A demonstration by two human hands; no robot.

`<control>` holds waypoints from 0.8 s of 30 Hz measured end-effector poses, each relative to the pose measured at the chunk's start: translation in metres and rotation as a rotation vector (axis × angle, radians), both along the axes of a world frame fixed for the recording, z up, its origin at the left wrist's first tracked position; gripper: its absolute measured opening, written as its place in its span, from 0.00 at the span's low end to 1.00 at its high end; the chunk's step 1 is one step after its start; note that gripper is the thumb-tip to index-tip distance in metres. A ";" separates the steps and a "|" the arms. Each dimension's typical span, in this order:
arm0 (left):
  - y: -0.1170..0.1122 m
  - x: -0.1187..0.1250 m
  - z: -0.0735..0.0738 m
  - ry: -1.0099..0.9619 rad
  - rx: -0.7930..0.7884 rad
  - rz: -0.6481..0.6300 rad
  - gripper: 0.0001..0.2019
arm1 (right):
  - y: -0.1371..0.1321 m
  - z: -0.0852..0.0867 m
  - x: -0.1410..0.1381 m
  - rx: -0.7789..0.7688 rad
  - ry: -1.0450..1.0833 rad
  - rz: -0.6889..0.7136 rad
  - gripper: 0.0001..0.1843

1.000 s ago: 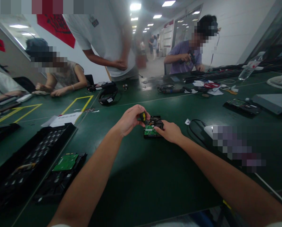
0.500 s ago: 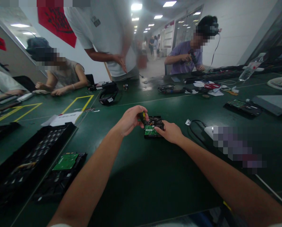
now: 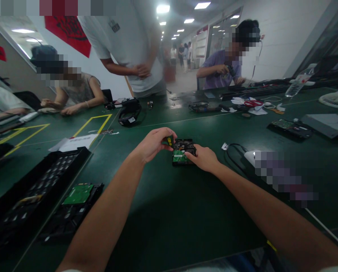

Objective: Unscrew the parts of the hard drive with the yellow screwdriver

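Observation:
In the middle of the green table lies a black hard drive (image 3: pixel 179 156) with a green circuit board on its near half. My right hand (image 3: pixel 205 158) grips its right edge, thumb resting on top of the board. At the drive's far left corner, the closed fingers of my left hand (image 3: pixel 157 142) hold a short screwdriver (image 3: pixel 169 141) with a black and yellow handle. Its tip is hidden by my fingers and too small to make out.
Left of my left arm sit a long black tray (image 3: pixel 41 181) and a second opened drive (image 3: pixel 77 194). A cable (image 3: pixel 237 146) and blurred white object lie on the right. Further back are a headset (image 3: pixel 129 111), another drive (image 3: pixel 289 129) and a bottle (image 3: pixel 300 81). Several people are around the table.
My left hand has shifted slightly left, and the screwdriver handle has tilted so more yellow shows. My right hand and the drive stay put. The standing person's hands have come together.

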State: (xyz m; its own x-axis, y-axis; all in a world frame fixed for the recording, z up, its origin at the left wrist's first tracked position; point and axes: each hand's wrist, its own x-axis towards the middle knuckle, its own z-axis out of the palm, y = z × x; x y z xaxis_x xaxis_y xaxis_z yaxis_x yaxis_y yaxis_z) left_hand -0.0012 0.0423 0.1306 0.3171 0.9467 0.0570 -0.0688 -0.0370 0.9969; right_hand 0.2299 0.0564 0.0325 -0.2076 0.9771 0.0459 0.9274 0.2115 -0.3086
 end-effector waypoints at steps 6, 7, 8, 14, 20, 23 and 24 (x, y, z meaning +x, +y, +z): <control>-0.001 0.005 -0.003 -0.086 -0.050 -0.048 0.11 | 0.000 -0.002 0.000 0.019 -0.005 0.002 0.35; -0.001 0.006 -0.005 -0.115 -0.059 -0.073 0.11 | 0.000 -0.002 0.000 0.017 -0.006 0.001 0.35; -0.001 0.007 -0.006 -0.138 -0.066 -0.099 0.11 | 0.000 -0.002 0.000 0.013 -0.008 -0.001 0.35; 0.000 0.007 -0.008 -0.130 -0.071 -0.135 0.10 | 0.000 -0.001 0.000 -0.013 -0.004 0.001 0.35; -0.002 0.003 -0.002 -0.005 -0.004 -0.072 0.11 | 0.000 -0.001 0.000 0.000 0.002 -0.006 0.35; -0.003 0.003 0.001 0.041 0.017 -0.053 0.11 | -0.001 -0.001 0.001 0.006 0.001 0.001 0.35; -0.004 0.003 0.001 0.047 0.013 -0.054 0.11 | -0.001 -0.001 0.001 0.007 0.002 0.002 0.35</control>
